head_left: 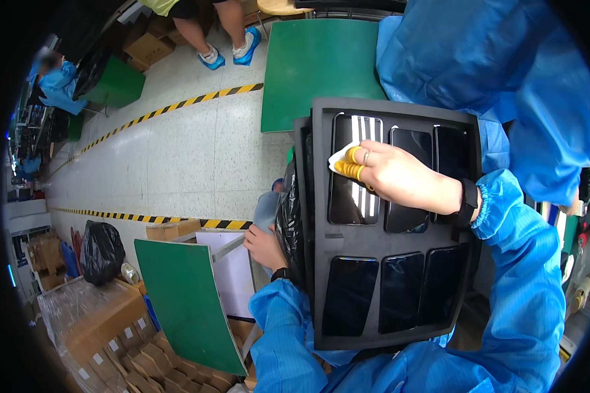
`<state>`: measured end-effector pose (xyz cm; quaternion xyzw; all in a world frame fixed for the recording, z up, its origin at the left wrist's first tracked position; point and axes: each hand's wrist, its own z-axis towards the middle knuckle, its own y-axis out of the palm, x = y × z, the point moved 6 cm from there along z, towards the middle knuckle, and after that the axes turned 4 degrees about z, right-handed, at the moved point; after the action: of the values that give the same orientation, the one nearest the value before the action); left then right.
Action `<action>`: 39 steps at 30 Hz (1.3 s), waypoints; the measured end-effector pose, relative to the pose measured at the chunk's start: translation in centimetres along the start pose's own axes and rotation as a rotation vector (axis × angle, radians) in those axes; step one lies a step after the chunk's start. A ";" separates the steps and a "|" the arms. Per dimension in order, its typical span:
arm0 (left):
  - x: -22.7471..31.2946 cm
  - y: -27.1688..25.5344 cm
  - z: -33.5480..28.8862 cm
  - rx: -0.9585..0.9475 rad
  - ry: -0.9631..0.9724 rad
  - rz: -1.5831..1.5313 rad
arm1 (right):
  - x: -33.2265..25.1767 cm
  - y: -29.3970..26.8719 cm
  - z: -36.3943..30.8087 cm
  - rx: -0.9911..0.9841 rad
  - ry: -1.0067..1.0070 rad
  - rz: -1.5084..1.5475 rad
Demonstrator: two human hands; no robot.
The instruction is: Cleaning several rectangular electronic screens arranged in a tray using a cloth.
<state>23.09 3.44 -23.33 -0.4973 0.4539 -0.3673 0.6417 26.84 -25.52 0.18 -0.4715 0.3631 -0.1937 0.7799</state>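
— Tray point(400, 226) first: where is it?

— Black, six pockets, a dark glass panel in each, propped up in front of me with its long axis running away from my body. My left hand point(263, 245) steadies it at the left edge; I think the fingers curl behind the rim, but the tray hides them, so I cannot tell the grip.

— And your right?

— My right hand point(396, 177) lies flat across the top row, wearing yellow finger cots point(353, 164), fingertips pressing a small white cloth point(341, 160) onto the top-left panel point(355, 170). That panel lies directly under the right hand, its long side parallel to the tray's; the left hand is lower and off to the side.
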 end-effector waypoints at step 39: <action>0.3 0.2 0.0 0.053 0.023 0.087 | 5.2 -0.5 -0.3 0.126 0.281 0.006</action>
<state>23.15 3.23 -23.62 -0.4557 0.4725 -0.3566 0.6647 30.11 -29.34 -1.45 -0.3890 0.4572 -0.2781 0.7499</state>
